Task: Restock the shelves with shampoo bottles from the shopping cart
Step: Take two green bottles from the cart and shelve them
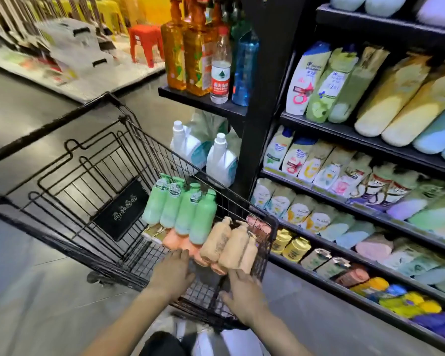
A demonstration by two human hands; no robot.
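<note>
A black wire shopping cart [70,181] stands left of the shelves. At its near end lie several green shampoo bottles [183,211], several beige bottles [229,244] and salmon-coloured bottles [175,240] beneath them. My left hand [172,272] reaches into the cart with straight fingers, its tips at the salmon bottles. My right hand [242,291] reaches in beside it, fingertips at the bases of the beige bottles. Neither hand grips a bottle. The black shelves [370,140] on the right hold rows of shampoo bottles lying on their backs.
A black shelf post [265,98] stands just beyond the cart's right side. A side shelf carries amber pump bottles [185,52], a water bottle [220,70] and a blue bottle [246,68]; white jugs [221,160] sit below. A red stool [145,39] and pallets lie across the aisle.
</note>
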